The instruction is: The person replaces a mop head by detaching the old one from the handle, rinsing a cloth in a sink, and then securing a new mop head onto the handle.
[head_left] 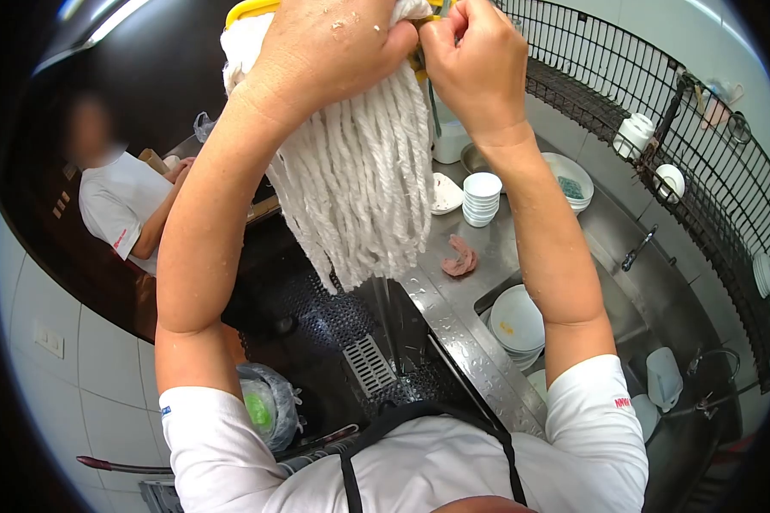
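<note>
A mop head point(359, 179) with thick white cotton strands hangs in front of me at the top of the view, a yellow frame point(250, 10) along its upper edge. My left hand point(342, 47) is closed on the white cloth band at its top, strands falling below the wrist. Beside it my right hand point(479, 73) makes a fist at the yellow fitting on the mop's right end, with the knuckles close to my left thumb. Small wet specks cling to the left hand. The lower ends of the strands hang above the dark floor.
A steel counter at right holds stacked white bowls point(482, 198), a pinkish cloth point(459, 256) and a sink with plates point(518, 321). A black wire rack point(612, 77) lines the wall. A lined bin point(269, 406) stands lower left; a person point(124, 197) is at far left.
</note>
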Tool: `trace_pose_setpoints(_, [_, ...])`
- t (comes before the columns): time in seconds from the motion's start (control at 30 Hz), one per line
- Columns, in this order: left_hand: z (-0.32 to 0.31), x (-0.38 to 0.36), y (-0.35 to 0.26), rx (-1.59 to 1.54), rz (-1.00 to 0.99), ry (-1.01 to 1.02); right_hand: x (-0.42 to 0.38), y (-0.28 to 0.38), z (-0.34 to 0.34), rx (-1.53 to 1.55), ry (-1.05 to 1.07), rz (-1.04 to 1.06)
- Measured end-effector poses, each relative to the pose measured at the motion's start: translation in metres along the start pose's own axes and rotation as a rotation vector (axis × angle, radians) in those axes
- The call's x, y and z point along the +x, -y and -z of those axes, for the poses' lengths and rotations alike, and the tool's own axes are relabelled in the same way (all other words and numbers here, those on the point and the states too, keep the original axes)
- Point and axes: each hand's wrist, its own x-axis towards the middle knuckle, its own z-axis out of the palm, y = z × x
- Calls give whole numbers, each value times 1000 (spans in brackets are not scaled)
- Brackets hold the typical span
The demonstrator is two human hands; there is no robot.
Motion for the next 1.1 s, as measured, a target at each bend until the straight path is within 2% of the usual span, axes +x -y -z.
trace_pose_setpoints(0.2, [-11,-2,12,-124,-76,-105,-11,0,9,118,-30,-25])
trace_pose_setpoints(0.23, [-10,-3,14,-163,-66,-77,-13,-4,12,167,32,-42])
trace_pose_setpoints(0.33, [-6,-5,27,-301,-64,-49,-10,-10,8,758,127,-317])
trace_pose_setpoints(0.37, [-11,-6,33,-360,-77,-74,-9,-6,14,1059,167,-596])
trace_pose_setpoints(0.47, [-13,-6,35,-413,-90,-81,-1,-8,16,1266,368,-673])
trace_pose_setpoints(0.6, [1,-9,27,-434,-54,-57,6,-14,21,1065,394,-547])
trace_pose_setpoints(0.63, [4,-10,25,-442,-43,-48,11,-15,23,1109,455,-595])
trace_pose_setpoints(0.73, [-10,-10,37,-803,-1,-17,22,-23,33,1279,699,-524])
trace_pose_setpoints(0.83, [-7,-10,39,-846,-10,26,23,-18,33,1213,699,-567])
trace_pose_setpoints(0.93, [-6,-9,40,-528,-220,-121,19,-13,29,1434,656,-639])
trace_pose_setpoints(0.97, [0,-9,39,-373,-274,-94,17,-28,22,1514,696,-569])
trace_pose_setpoints(1.0, [6,-11,29,-305,-274,-54,15,-25,22,1519,680,-540])
trace_pose_setpoints(1.1, [3,-19,17,-203,-308,-186,11,-23,18,1537,665,-469])
